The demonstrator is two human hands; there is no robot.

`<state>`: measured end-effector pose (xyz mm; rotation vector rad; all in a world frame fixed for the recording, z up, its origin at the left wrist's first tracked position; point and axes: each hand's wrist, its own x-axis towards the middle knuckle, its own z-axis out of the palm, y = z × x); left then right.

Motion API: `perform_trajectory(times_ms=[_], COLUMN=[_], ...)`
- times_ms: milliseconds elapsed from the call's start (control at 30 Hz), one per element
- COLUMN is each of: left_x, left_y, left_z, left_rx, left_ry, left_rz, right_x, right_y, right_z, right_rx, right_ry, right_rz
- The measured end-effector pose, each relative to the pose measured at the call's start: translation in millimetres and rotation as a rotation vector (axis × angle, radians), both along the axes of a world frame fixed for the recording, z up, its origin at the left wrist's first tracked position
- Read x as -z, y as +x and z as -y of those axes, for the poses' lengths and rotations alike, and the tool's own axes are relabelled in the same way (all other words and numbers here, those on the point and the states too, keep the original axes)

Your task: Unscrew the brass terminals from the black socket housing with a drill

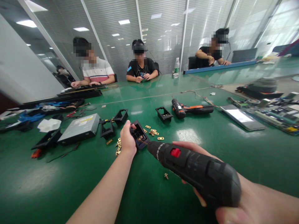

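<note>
My left hand [127, 140] grips a small black plastic socket housing [140, 134] on the green table [70, 180], thumb over its near edge. My right hand [235, 202] is wrapped round a black electric screwdriver [196, 169] with a red switch; its bit tip points into the housing's open face. Several small brass contact pieces [153, 132] lie scattered just beyond and to the left of the housing. One brass piece [166, 176] lies alone under the screwdriver.
Three more black housings [164, 113] [121, 116] [106, 128] stand nearby. A grey optical drive [80, 128] lies left. A second orange-and-black screwdriver [190, 109] and a tablet [241, 116] lie right, with circuit boards [275, 113] beyond. Three people sit at the far side.
</note>
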<state>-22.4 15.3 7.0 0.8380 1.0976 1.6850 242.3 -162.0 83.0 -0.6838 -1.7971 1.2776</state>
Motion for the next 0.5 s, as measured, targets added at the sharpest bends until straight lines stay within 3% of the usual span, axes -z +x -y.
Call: perform_trajectory(times_ms=[167, 400, 500], left_x=[-1.9, -3.5, -3.6], left_y=[1.2, 2.3, 2.7], left_z=[1.6, 2.4, 2.3], left_rx=[-0.017, -0.022, -0.022], left_ry=[-0.039, -0.037, -0.032], left_rz=[0.032, 0.040, 0.038], right_x=[-0.9, -23.2, -23.6], right_y=[-3.7, -15.2, -16.1], right_z=[-0.4, -10.3, -9.2], right_rx=[0.027, 0.092, 0.092], right_ry=[-0.038, -0.103, -0.104], right_rz=[-0.015, 0.091, 0.090])
